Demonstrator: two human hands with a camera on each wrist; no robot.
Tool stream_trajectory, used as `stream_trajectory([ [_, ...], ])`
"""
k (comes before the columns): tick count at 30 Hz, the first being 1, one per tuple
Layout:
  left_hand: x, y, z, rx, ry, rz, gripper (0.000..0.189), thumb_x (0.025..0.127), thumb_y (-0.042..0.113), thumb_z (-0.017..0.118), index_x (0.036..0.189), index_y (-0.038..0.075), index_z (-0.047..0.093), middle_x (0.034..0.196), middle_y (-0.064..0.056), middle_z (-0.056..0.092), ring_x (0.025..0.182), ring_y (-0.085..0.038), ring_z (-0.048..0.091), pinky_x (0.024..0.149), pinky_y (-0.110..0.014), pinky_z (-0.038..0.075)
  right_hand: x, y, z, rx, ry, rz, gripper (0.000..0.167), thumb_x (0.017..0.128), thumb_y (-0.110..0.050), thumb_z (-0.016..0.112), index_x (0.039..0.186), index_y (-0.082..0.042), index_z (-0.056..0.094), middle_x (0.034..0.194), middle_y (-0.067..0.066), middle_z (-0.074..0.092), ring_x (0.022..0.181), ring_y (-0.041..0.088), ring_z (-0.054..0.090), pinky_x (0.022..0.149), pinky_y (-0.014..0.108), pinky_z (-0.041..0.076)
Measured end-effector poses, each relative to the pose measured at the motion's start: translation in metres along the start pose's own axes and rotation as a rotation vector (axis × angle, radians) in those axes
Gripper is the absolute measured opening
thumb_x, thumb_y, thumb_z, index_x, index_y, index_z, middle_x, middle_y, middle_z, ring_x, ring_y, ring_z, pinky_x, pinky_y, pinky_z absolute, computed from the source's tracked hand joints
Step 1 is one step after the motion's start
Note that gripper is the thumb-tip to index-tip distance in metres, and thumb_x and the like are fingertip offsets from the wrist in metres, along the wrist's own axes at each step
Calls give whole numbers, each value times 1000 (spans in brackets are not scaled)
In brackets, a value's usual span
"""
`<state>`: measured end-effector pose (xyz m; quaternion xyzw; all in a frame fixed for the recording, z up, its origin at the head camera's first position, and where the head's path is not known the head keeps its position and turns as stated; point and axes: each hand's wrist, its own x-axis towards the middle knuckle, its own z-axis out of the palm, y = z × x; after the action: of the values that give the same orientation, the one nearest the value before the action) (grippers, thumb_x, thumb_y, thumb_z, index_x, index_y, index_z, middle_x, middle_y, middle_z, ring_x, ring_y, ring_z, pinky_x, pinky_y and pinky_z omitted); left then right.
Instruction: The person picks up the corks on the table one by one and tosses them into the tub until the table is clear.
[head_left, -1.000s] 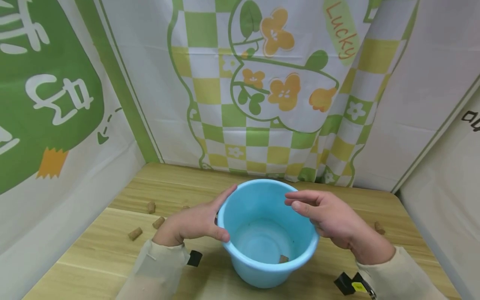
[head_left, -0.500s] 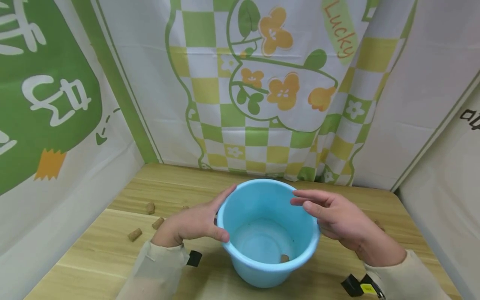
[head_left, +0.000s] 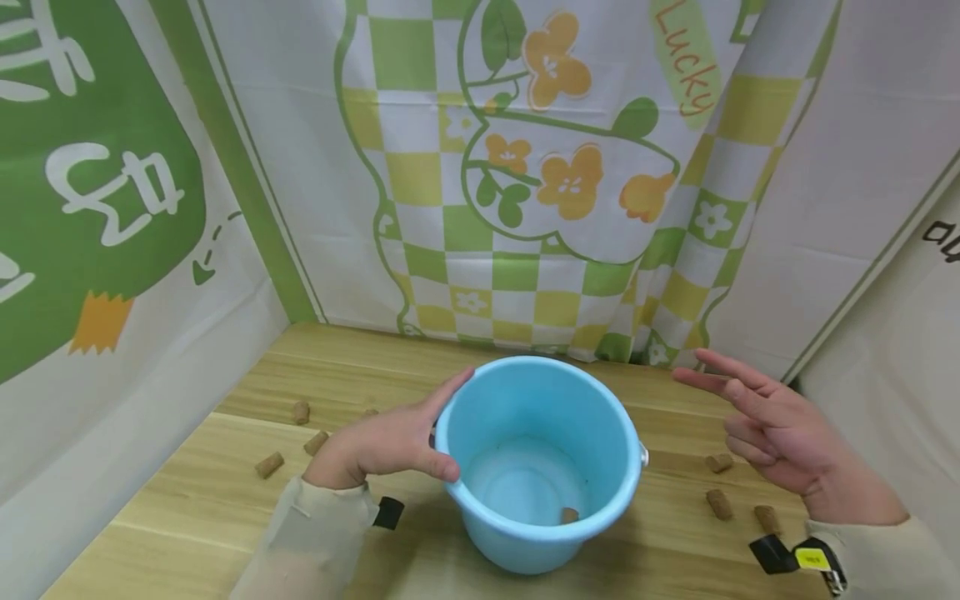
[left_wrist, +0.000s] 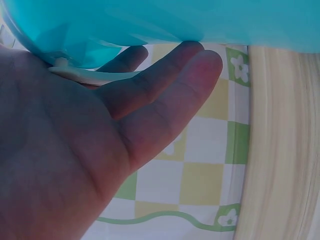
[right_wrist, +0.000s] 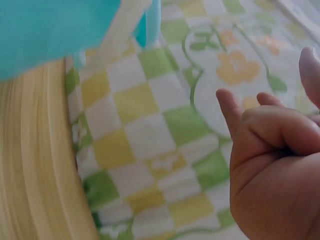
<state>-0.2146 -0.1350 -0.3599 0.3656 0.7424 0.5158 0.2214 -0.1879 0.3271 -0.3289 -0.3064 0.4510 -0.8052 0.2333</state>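
A light blue bucket (head_left: pixel 517 542) stands upright on the wooden table in the head view, with a cork (head_left: pixel 569 515) on its floor. My left hand (head_left: pixel 390 442) rests against the bucket's left side, thumb and index finger at the rim. In the left wrist view its fingers (left_wrist: pixel 170 100) lie fairly straight, tips at the blue wall beside the white handle (left_wrist: pixel 95 75). My right hand (head_left: pixel 780 425) is raised to the right of the bucket and holds nothing. Two of its fingers point out straight while the others are bent. Below it lies a cork (head_left: pixel 718 462).
Two more corks, one cork (head_left: pixel 718 504) and another cork (head_left: pixel 767 519), lie near my right wrist. Several corks (head_left: pixel 269 465) are scattered on the left of the table (head_left: pixel 172 517). A patterned cloth (head_left: pixel 510 275) hangs behind the table, with printed white walls at both sides.
My right hand has moved from the bucket's right rim out to the right, and corks beneath it have come into view. The left hand and the bucket have stayed in place.
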Motion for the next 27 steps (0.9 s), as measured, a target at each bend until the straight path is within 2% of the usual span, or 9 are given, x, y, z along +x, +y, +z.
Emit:
stream_trajectory([
  [7,1,0,0,-29,-10,22,125,71,62,83,159,30,-1,153,-15,28,127,-39,45,99,-49,44,-26,0,-32,135,-28,2,54,109,-7,6,156,-10,33,152,14,41,49,14,15,46,26,18],
  [12,1,0,1,-4,-2,21,127,71,65,82,160,29,-1,152,-14,29,126,-37,45,99,-47,43,-49,7,-58,173,4,8,57,109,-8,4,154,-12,39,151,14,43,48,13,13,46,26,17],
  [19,0,-1,0,7,2,4,129,70,65,82,160,26,-3,154,-15,28,126,-36,46,100,-46,43,-88,19,-97,248,107,89,58,110,-14,5,147,-19,50,147,10,49,51,11,9,47,24,15],
  [24,-1,0,0,37,17,-31,133,69,68,81,160,24,-5,156,-14,25,127,-33,45,101,-45,40,-117,29,-120,227,211,107,54,111,-14,12,141,-23,57,142,8,55,52,10,8,48,22,15],
  [27,-1,0,1,28,14,-15,133,69,67,81,160,23,-5,155,-15,26,127,-34,45,101,-46,41,-137,36,-134,222,288,112,52,112,-13,16,136,-23,61,138,7,58,54,9,7,48,21,15],
])
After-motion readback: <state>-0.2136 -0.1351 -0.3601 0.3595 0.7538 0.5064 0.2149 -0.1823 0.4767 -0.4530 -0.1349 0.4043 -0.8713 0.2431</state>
